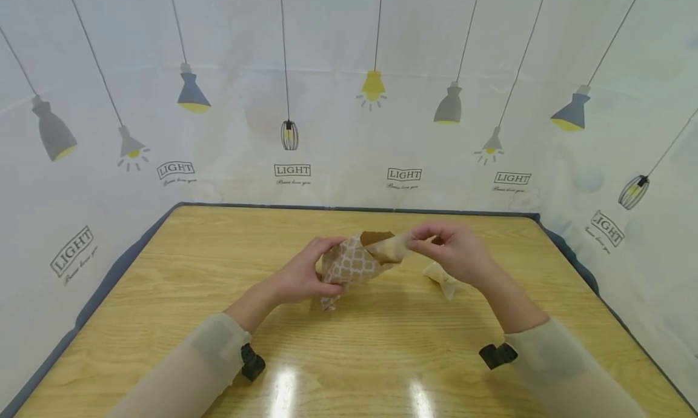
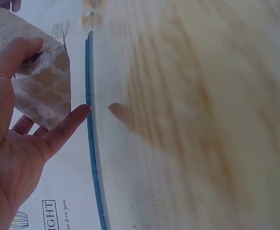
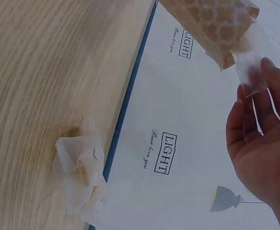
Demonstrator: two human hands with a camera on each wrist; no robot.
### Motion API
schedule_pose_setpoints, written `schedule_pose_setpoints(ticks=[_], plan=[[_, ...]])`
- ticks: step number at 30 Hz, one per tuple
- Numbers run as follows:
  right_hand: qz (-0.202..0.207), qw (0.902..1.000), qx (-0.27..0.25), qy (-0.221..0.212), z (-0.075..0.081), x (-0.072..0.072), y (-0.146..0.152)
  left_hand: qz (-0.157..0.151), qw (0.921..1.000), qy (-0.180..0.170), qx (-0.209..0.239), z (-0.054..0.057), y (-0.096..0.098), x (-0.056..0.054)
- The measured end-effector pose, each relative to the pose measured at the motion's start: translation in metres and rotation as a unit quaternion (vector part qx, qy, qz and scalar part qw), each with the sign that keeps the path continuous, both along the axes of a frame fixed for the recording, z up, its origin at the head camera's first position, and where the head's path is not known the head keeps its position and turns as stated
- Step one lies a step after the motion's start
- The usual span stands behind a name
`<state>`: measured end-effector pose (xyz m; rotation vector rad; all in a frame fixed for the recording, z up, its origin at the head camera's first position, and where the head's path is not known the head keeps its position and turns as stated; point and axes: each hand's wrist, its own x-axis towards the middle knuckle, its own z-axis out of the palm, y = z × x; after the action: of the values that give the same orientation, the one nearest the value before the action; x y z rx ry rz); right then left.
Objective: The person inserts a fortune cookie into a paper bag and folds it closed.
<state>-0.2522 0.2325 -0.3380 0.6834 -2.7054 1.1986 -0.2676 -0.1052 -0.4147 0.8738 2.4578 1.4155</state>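
Note:
My left hand (image 1: 300, 274) grips a brown paper bag (image 1: 349, 266) with a white lattice pattern, thumb on one side and fingers on the other. The bag is tilted, its open mouth toward the right. At that mouth my right hand (image 1: 455, 251) pinches the end of a translucent white wrapper (image 3: 251, 72) between thumb and fingers. Part of this wrapped piece is still inside the bag; its contents are hidden. Below the right hand, small translucent wrapped packets (image 3: 82, 167) with something pale yellow in them lie on the table.
The wooden table (image 1: 218, 254) has a dark blue edge (image 1: 354, 209) along its back and sides. Behind it hangs a pale backdrop (image 1: 327, 103) printed with lamps and the word LIGHT. Black wrist cameras (image 1: 252, 362) sit at both sleeves.

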Motion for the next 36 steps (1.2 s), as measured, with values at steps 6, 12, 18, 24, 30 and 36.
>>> schedule_pose_setpoints(ticks=[6,12,18,24,30,36], plan=[[0.017,0.9979,0.052,0.036,-0.003,-0.003,-0.013,0.000,1.0000,0.002,0.000,-0.001,0.001,0.000],[0.029,0.9986,0.039,-0.024,-0.006,-0.003,-0.029,-0.001,1.0000,0.009,0.004,-0.005,0.001,-0.001],[0.049,0.9949,0.004,-0.089,-0.010,-0.002,-0.035,-0.002,0.9999,0.006,0.010,-0.004,0.002,-0.001],[0.055,0.9917,-0.027,-0.113,-0.014,-0.006,-0.029,0.001,0.9999,0.003,0.011,-0.004,0.002,-0.001],[0.014,0.9873,-0.067,-0.143,-0.013,-0.008,-0.001,0.003,0.9999,0.004,0.011,-0.003,0.001,-0.001],[-0.013,0.9881,-0.068,-0.138,-0.024,-0.011,0.043,0.005,0.9998,0.010,0.016,-0.002,-0.001,-0.001]])
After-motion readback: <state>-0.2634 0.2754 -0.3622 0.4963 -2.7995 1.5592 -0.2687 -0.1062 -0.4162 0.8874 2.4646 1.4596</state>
